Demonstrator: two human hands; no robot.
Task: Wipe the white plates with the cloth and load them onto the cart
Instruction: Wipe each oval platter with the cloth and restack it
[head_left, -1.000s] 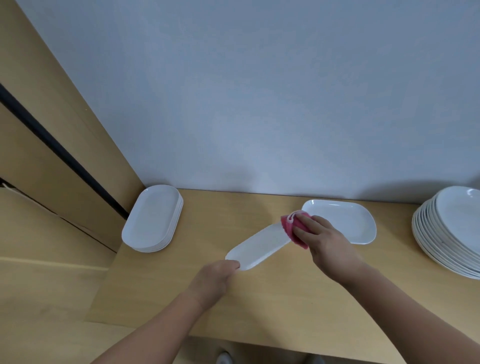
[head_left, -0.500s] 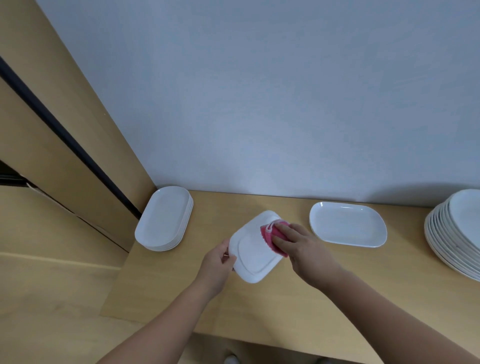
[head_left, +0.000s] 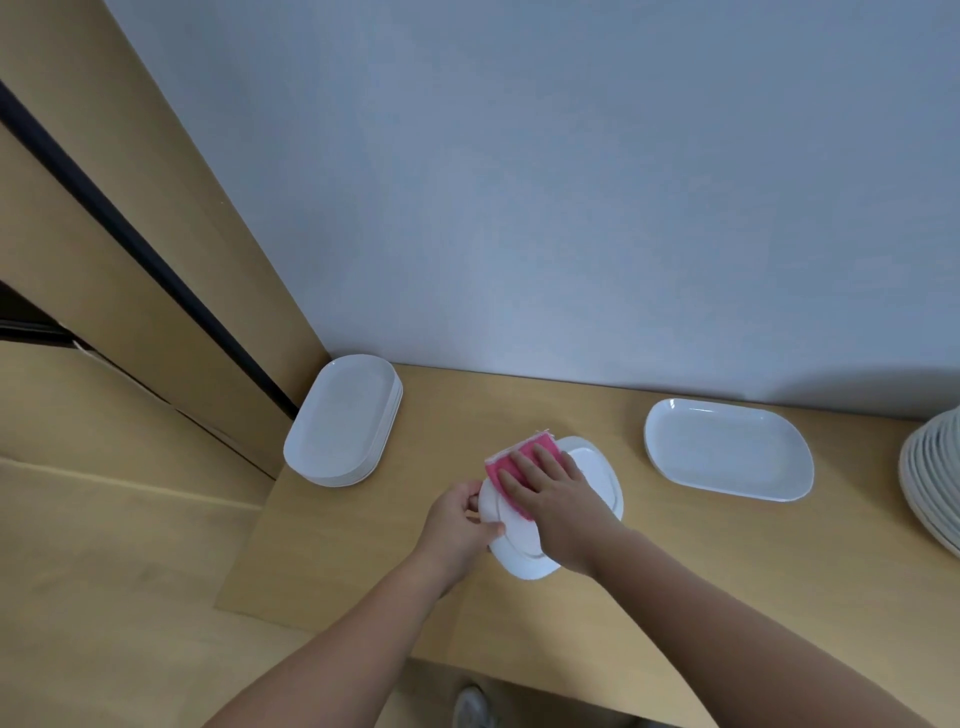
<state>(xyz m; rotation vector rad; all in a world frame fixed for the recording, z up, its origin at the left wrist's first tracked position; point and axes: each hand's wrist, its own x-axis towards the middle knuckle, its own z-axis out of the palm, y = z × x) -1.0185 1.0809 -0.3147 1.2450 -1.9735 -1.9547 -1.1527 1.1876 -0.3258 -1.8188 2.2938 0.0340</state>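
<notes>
The white plate (head_left: 597, 480) is over the middle of the table (head_left: 701, 582), about halfway between the back edge and the front edge; whether it rests on the wood or is held just above it cannot be told. The left hand (head_left: 460, 525) grips the plate's left rim, thumb on top and fingers curled underneath. The right hand (head_left: 563, 506) lies flat with straight fingers and presses the pink cloth (head_left: 506, 465) onto the plate's far left part, one corner of the cloth sticking out past the rim. A band of bare wood separates the plate from the stack of oval plates (head_left: 343, 415), which sits in the back left corner, close to the table's left edge and to the wall (head_left: 571, 208). Another bare band lies between the plate and the single plate (head_left: 727, 452), which sits near the back edge to the right. The stack of round plates (head_left: 930, 483) is at the right, cut off by the frame. The strip along the front edge is bare wood, crossed only by the two forearms. The table is light wood, the wall pale grey, and a wooden panel (head_left: 130, 249) with a dark stripe rises on the left. A shoe (head_left: 470, 709) shows below the front edge.
</notes>
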